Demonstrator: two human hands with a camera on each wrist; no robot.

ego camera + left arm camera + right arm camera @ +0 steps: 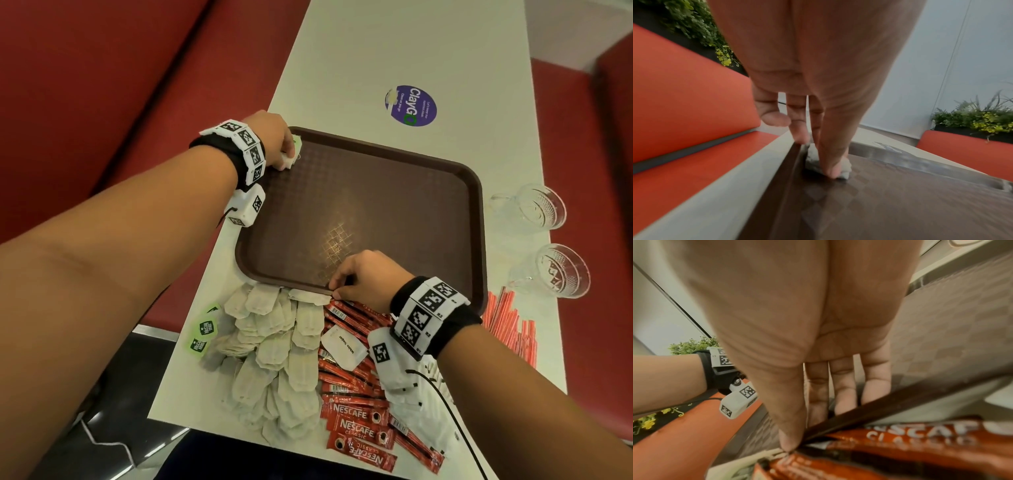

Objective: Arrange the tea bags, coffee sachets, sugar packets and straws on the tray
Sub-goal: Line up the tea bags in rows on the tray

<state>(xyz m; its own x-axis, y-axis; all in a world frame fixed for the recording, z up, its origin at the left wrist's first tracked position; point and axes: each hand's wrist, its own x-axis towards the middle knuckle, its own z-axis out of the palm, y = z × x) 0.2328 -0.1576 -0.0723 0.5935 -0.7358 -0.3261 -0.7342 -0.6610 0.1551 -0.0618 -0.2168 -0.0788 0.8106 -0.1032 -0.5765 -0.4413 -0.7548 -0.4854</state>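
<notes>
A brown tray [376,205] lies across the white table, its floor bare. At its far left corner my left hand [286,156] holds a white tea bag [289,161] with a green tag [297,142]. The left wrist view shows that tea bag [810,160] pressed onto the tray [900,203] under my thumb and fingers. My right hand [337,289] pinches the tray's near rim [900,402], thumb outside and fingers inside. In front of the tray lie a heap of tea bags [274,342], red coffee sachets [359,421], white sugar packets [344,347] and red-striped straws [510,318].
Two glass cups [541,205] [561,270] stand right of the tray near the table edge. A round purple sticker [411,104] is on the table beyond the tray. Red bench seats [102,85] run along both sides.
</notes>
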